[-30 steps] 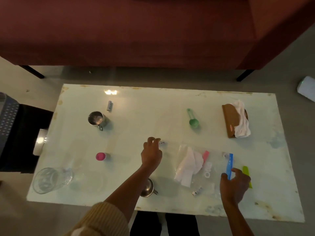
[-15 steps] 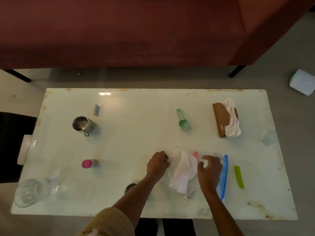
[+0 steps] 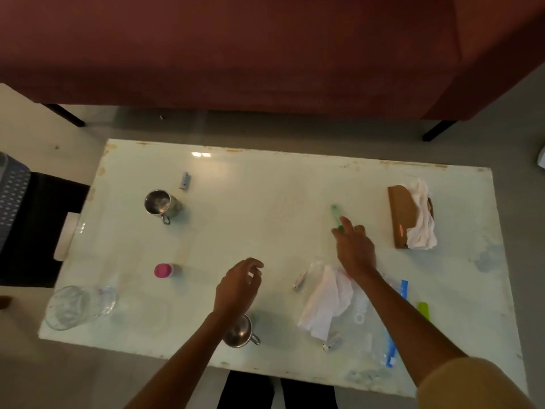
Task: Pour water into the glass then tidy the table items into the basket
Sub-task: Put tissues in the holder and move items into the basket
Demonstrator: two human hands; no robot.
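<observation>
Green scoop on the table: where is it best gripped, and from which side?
Probably the thin handle of the green scoop, pinched from above across its narrow sides: it lies flat on the table, handle pointing towards the sofa, bowl end under fingertips of the right hand.

Home living room. Beyond the right hand (image 3: 355, 249), a dark red sofa (image 3: 265, 48) on thin black legs faces a low white coffee table (image 3: 265, 187). A steel mug (image 3: 160, 203) stands well left of that hand, tissues (image 3: 421, 219) near its right. The floor (image 3: 516, 137) is grey.
</observation>
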